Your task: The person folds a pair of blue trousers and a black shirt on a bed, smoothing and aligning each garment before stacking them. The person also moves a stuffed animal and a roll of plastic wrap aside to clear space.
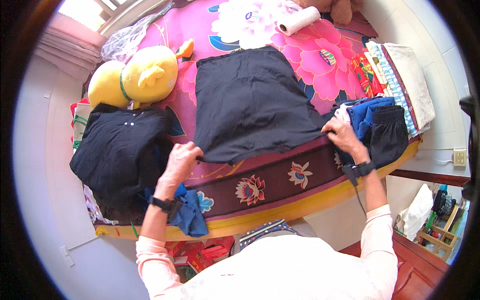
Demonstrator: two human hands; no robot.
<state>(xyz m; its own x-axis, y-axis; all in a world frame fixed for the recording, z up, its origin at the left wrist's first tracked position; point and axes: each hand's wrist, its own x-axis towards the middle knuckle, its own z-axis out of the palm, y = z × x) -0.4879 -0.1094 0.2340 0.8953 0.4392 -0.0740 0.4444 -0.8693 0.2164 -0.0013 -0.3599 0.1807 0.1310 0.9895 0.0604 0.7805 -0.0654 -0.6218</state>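
A black cloth garment [251,101] lies spread on the flowered bedspread [225,183], its wide edge towards me and its narrower end pointing away. My left hand [182,161] pinches the near left corner. At the near right corner, my right hand [343,135] grips the fabric between thumb and fingers. The cloth hangs slightly wrinkled between both hands. Close to my left forearm sits a heap of dark clothing with a black buttoned garment [123,146] on top. Folded black trousers or shorts [388,131] and blue clothes [369,112] are beside my right hand.
A yellow plush duck [150,77] rests behind the left heap. Folded fabrics [407,82] are stacked against the right wall. Farther back are a white roll [300,20], a clear plastic bag [129,39] and a brown plush toy [339,11]. Blue cloth [191,215] drapes over the bed's near edge.
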